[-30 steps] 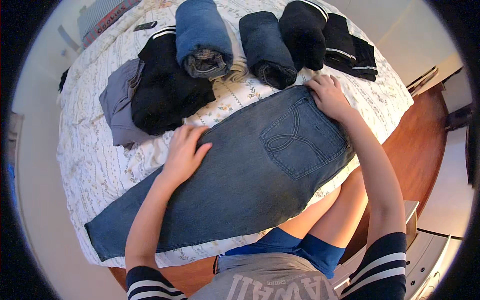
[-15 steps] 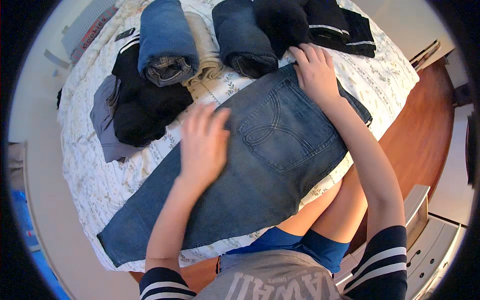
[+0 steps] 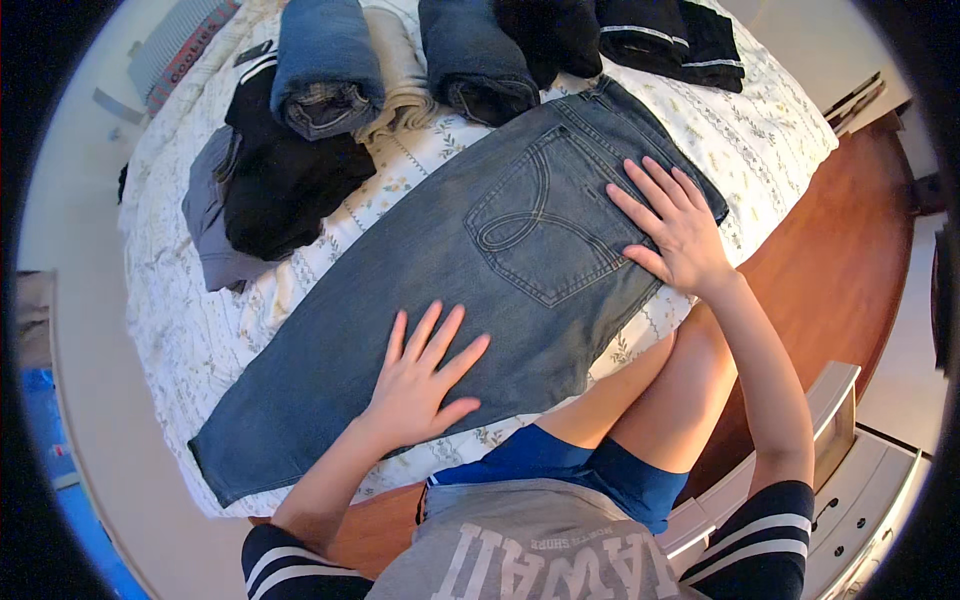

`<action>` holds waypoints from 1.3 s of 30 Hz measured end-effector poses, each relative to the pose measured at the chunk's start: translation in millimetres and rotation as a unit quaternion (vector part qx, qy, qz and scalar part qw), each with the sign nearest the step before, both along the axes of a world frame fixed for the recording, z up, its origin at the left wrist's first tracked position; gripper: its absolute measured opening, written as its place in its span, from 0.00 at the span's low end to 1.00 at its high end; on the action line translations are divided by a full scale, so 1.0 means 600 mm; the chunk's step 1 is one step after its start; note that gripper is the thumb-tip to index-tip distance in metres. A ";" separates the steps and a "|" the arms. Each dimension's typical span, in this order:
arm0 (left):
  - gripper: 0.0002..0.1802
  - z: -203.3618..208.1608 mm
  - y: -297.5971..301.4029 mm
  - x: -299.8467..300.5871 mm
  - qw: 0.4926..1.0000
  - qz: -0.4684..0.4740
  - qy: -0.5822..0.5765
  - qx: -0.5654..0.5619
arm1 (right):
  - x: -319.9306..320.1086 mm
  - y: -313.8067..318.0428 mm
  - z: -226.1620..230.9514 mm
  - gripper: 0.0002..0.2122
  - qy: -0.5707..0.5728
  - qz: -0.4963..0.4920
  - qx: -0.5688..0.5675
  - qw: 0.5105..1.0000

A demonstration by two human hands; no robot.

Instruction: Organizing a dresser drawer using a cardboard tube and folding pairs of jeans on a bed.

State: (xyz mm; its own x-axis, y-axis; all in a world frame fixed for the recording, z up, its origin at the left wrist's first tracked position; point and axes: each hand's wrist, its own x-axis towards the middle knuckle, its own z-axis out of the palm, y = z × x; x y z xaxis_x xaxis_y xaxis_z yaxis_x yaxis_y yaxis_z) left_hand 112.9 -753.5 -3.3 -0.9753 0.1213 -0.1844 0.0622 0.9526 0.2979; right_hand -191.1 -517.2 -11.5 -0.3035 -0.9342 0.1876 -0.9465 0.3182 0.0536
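A pair of dark blue jeans (image 3: 400,265), folded lengthwise, lies slantwise across the bed, waistband at the upper right and leg hem at the lower left. My left hand (image 3: 420,378) rests on the leg part near its lower edge, fingers spread. Below the waistband, beside the stitched back pocket (image 3: 545,225), my right hand (image 3: 670,222) lies flat with its fingers apart. Neither hand grips the cloth.
Along the far side lie rolled blue jeans (image 3: 328,70), a beige roll (image 3: 392,75), rolled dark jeans (image 3: 478,65) and black folded clothes (image 3: 640,35). Black and grey garments (image 3: 280,190) lie at left on the floral bedspread (image 3: 165,310). White drawers (image 3: 860,500) stand lower right.
My left hand has come down and nearer, settling on the leg of the jeans. My right hand has moved from the waistband's far corner toward me. The jeans look flatter.
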 end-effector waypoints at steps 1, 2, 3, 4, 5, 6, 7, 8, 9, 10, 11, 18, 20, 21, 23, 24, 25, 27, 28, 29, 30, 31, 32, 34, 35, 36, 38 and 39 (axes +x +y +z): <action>0.41 0.003 0.002 0.027 1.000 0.003 0.002 -0.004 | 0.002 0.004 -0.001 0.29 0.002 0.003 -0.004 1.000; 0.41 0.005 0.006 0.050 1.000 0.022 -0.005 0.009 | 0.010 0.012 -0.002 0.28 -0.015 0.004 -0.053 0.998; 0.40 0.010 0.013 0.070 0.999 0.045 -0.013 0.020 | 0.022 0.016 -0.001 0.26 -0.035 0.011 -0.104 0.994; 0.38 0.012 0.023 0.087 0.997 0.069 -0.003 0.025 | 0.052 0.010 0.007 0.21 -0.062 0.068 -0.204 0.975; 0.38 0.011 0.029 0.096 0.997 0.076 -0.004 0.022 | 0.077 0.010 0.003 0.15 -0.093 0.143 -0.240 0.956; 0.37 0.012 0.035 0.105 0.996 0.080 0.023 0.017 | 0.124 0.020 0.002 0.13 -0.158 0.183 -0.248 0.938; 0.35 0.013 0.042 0.109 0.996 0.080 0.049 0.011 | 0.164 0.028 -0.023 0.14 -0.181 0.224 -0.230 0.929; 0.31 0.015 0.051 0.106 0.992 0.085 0.088 0.023 | 0.199 0.021 0.001 0.15 -0.141 0.249 -0.175 0.942; 0.31 0.012 0.059 0.098 0.992 0.086 0.090 0.024 | 0.234 0.016 0.000 0.17 -0.107 0.230 -0.148 0.956; 0.30 0.012 0.064 0.090 0.992 0.081 0.097 0.026 | 0.258 0.010 -0.010 0.16 -0.123 0.201 -0.167 0.957; 0.28 0.012 0.069 0.084 0.991 0.077 0.104 0.027 | 0.274 0.006 -0.024 0.16 -0.139 0.173 -0.187 0.957; 0.30 -0.024 0.018 0.161 0.986 0.102 0.130 -0.016 | 0.293 0.020 -0.028 0.14 -0.040 -0.002 -0.192 0.981; 0.30 -0.024 -0.002 0.191 0.982 0.121 0.142 -0.024 | 0.289 0.029 -0.027 0.14 -0.033 0.037 -0.177 0.983; 0.30 -0.019 -0.003 0.191 0.982 0.124 0.144 -0.022 | 0.284 0.031 -0.027 0.15 -0.021 0.071 -0.161 0.984; 0.30 -0.001 0.000 0.193 0.984 0.134 0.094 -0.075 | 0.272 0.032 -0.025 0.15 -0.032 0.098 -0.122 0.987; 0.30 0.002 0.000 0.198 0.984 0.146 0.080 -0.070 | 0.267 0.033 -0.024 0.15 -0.044 0.120 -0.088 0.988; 0.30 0.008 -0.002 0.205 0.983 0.147 0.082 -0.069 | 0.263 0.037 -0.023 0.15 -0.043 0.122 -0.087 0.988; 0.31 0.029 -0.005 0.217 0.984 0.161 0.031 -0.077 | 0.257 0.045 -0.021 0.15 -0.082 0.125 -0.073 0.986; 0.31 0.058 0.003 0.209 0.982 0.122 0.008 -0.144 | 0.256 0.048 -0.021 0.15 -0.081 0.123 -0.069 0.987; 0.31 0.072 0.013 0.188 0.983 0.120 0.010 -0.140 | 0.253 0.050 -0.022 0.15 -0.075 0.133 -0.083 0.985; 0.32 0.084 0.032 0.161 0.989 0.113 0.044 -0.091 | 0.251 0.050 -0.020 0.14 -0.071 0.150 -0.098 0.981; 0.33 0.086 0.052 0.129 0.991 0.103 0.078 -0.041 | 0.247 0.047 -0.011 0.14 -0.071 0.150 -0.095 0.982; 0.33 0.078 0.074 0.093 0.990 0.083 0.114 -0.001 | 0.242 0.036 0.003 0.15 -0.127 0.155 -0.098 0.975; 0.29 0.041 0.129 0.022 0.978 0.060 0.195 0.051 | 0.227 0.019 0.014 0.16 -0.180 0.160 -0.102 0.965; 0.26 0.017 0.147 0.001 0.967 0.058 0.239 0.066 | 0.220 0.016 0.018 0.16 -0.250 0.159 -0.124 0.947; 0.26 0.002 0.146 -0.004 0.966 0.059 0.241 0.068 | 0.214 0.013 0.019 0.16 -0.319 0.160 -0.143 0.923; 0.17 -0.016 0.145 -0.012 0.970 0.097 0.208 0.083 | 0.217 0.006 0.036 0.15 -0.358 0.148 -0.165 0.907; 0.17 -0.013 0.142 -0.014 0.970 0.097 0.206 0.085 | 0.221 0.004 0.040 0.13 -0.398 0.130 -0.187 0.889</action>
State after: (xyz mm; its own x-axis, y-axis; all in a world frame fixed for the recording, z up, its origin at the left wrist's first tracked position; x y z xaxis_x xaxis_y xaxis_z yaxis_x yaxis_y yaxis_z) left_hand 104.6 -668.3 -11.2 -0.9693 -0.0776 0.2335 0.0342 0.8973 0.4402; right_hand -58.3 -514.9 12.8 -0.2612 -0.9100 0.3220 -0.6813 -0.0626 -0.7294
